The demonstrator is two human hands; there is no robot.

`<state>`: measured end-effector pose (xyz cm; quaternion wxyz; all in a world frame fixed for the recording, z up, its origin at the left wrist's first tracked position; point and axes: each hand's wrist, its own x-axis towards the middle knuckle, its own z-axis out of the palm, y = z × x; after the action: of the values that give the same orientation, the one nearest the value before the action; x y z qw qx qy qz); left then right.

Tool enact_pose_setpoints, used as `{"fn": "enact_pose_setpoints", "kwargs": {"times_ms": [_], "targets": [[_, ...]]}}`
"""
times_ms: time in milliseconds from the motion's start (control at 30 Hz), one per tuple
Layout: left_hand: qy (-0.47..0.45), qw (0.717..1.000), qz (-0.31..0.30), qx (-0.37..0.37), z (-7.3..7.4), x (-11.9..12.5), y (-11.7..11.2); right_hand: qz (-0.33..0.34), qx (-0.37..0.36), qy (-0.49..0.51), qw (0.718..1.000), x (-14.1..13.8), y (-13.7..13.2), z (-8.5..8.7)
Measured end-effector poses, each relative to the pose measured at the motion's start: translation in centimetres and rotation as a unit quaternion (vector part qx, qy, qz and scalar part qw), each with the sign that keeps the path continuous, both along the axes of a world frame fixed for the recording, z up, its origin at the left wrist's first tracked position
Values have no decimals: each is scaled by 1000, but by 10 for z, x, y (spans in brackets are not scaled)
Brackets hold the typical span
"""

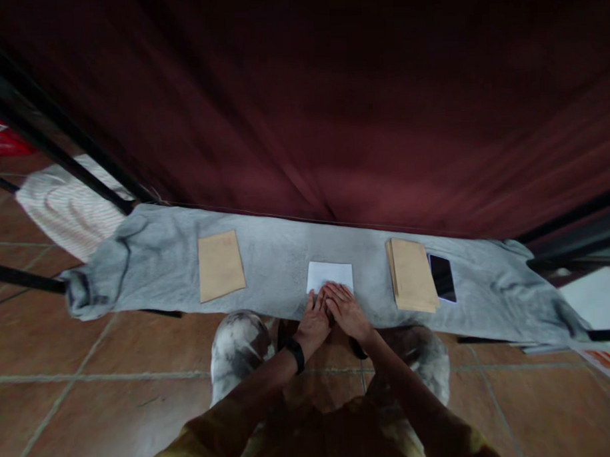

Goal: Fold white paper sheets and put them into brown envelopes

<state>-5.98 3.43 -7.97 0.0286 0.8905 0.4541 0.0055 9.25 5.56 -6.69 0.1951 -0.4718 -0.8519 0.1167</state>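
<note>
A white sheet of paper (329,274), perhaps folded, lies on the grey cloth (276,263) in front of me. My left hand (314,318) rests on its near edge, fingers stretched out, a dark band on the wrist. Lying flat on the paper, my right hand (346,312) meets and partly covers the left fingertips. Neither hand appears to grip anything. To the left is a single brown envelope (221,266). A small stack of brown envelopes (414,275) sits to the right.
Beside the stack lies a dark-screened phone (443,278). A dark red curtain (302,155) hangs behind the cloth-covered surface. Black metal bars (26,278) stand at the left, near a striped cloth (78,203). My knees (239,344) are under the near edge, above the tiled floor (116,408).
</note>
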Motion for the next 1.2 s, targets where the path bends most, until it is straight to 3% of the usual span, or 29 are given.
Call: {"fn": "enact_pose_setpoints", "kwargs": {"times_ms": [300, 667, 933, 1100, 1200], "targets": [[-1, 1000, 24, 17, 1, 4, -2, 80, 5, -68, 994, -16, 41, 2], [8, 1000, 8, 15, 8, 1, 0, 24, -27, -92, 995, -26, 70, -3], [-2, 999, 9, 36, 1, -1, 1, -8, -29, -89, 996, -27, 77, -9], [-17, 999, 1, 37, 0, -3, 1, -34, -25, -78, 996, -28, 84, -4], [-14, 999, 7, 39, 2, -2, 0, -41, -16, -52, 998, -23, 75, -2]]}}
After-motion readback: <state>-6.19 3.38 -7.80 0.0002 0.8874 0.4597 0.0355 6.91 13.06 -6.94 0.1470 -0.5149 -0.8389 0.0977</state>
